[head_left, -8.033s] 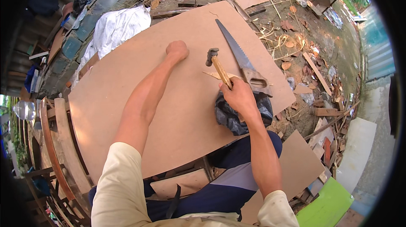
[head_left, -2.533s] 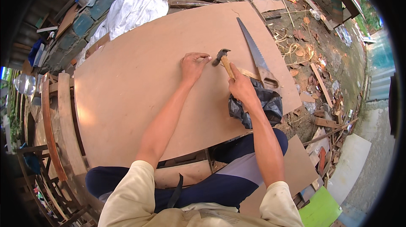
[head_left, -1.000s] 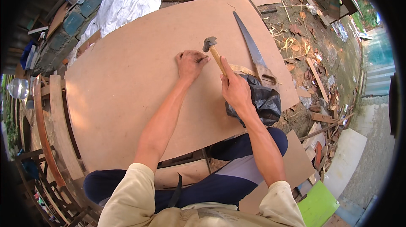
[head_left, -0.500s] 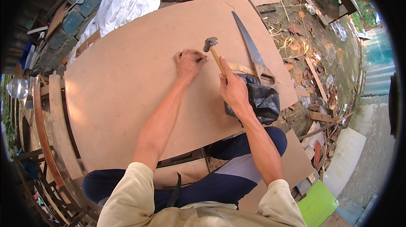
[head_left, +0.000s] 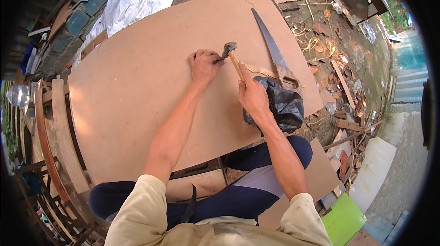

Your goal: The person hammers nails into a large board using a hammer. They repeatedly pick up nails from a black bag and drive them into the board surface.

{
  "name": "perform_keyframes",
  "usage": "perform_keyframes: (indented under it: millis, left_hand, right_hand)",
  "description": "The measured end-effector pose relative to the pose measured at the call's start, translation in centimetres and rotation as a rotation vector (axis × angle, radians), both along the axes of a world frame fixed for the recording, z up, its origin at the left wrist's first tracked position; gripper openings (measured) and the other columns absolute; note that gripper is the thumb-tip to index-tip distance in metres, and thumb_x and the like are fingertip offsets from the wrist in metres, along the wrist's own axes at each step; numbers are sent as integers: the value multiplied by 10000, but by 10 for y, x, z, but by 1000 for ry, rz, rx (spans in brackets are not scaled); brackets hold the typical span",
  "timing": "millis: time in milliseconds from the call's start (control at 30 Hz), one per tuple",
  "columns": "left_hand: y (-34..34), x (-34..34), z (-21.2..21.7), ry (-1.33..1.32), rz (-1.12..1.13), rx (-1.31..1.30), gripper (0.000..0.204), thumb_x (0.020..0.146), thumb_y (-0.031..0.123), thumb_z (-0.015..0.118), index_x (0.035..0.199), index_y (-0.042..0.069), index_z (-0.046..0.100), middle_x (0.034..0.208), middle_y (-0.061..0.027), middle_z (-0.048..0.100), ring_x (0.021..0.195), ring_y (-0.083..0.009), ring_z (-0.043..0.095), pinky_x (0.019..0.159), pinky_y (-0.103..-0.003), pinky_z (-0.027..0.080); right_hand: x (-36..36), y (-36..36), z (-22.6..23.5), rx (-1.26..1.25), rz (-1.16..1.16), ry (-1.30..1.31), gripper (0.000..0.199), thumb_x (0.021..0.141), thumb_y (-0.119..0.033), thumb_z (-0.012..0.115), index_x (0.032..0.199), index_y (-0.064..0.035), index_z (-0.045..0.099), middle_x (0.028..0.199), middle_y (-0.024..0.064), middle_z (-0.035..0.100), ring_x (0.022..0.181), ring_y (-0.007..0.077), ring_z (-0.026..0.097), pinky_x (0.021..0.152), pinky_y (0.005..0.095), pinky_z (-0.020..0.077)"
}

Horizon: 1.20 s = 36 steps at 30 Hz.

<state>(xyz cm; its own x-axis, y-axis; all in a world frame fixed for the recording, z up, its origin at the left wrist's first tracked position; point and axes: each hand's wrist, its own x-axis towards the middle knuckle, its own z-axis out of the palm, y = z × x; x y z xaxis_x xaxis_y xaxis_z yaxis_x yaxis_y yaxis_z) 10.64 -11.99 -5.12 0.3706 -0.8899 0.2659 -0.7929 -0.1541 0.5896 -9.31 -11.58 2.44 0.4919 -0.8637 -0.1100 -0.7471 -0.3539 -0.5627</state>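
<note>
A large brown hardboard sheet lies flat in front of me. My right hand grips the wooden handle of a hammer, whose metal head sits low over the board beside my left fingertips. My left hand rests on the sheet with its fingers pinched together at the hammer head; what they pinch is too small to see. A hand saw lies on the board just right of the hammer. A black plastic bag sits at the board's near right edge, partly behind my right wrist.
A white sack lies past the board's far left corner. Curved wooden frame parts stand along the left. Wood scraps and dry leaves litter the ground to the right. A green sheet lies at the lower right.
The hammer head has come down from a raised position to just beside my left fingertips. My left hand has stayed on the same spot of the board.
</note>
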Motion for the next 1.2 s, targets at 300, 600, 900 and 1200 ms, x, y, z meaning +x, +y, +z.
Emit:
perform_keyframes:
  millis: [300, 600, 900, 1200]
  left_hand:
    - [0, 2, -3, 1, 4, -26, 207, 828, 378, 811, 864, 175, 838, 1001, 66, 740, 1140, -166, 562, 1076, -421, 293]
    - [2, 7, -13, 1, -60, -89, 95, 895, 237, 752, 939, 184, 818, 1033, 64, 742, 1140, -170, 598, 1082, -421, 323]
    - [1, 10, -14, -76, -74, -80, 167, 894, 276, 763, 979, 144, 820, 1074, 35, 739, 1141, -188, 604, 1072, -408, 328]
    - [-2, 20, -25, 212, -103, -137, 177, 901, 222, 747, 1037, 123, 800, 1124, 10, 742, 1185, -205, 599, 1118, -454, 332]
  right_hand:
    - [-2, 3, -4, -88, 12, -71, 638, 1008, -166, 577, 1600, -205, 342, 888, 267, 691, 817, 470, 686, 743, 564, 535]
    - [-4, -3, 0, -107, -54, -150, 647, 989, -110, 599, 1591, -195, 377, 760, 236, 659, 727, 441, 659, 684, 517, 505]
    - [-5, 1, -3, -25, 18, -3, 656, 1009, -173, 570, 1610, -244, 317, 872, 267, 677, 777, 458, 693, 715, 554, 562]
    - [-3, 2, -5, -2, 26, -6, 649, 1022, -184, 547, 1616, -269, 299, 898, 269, 671, 740, 454, 692, 677, 547, 569]
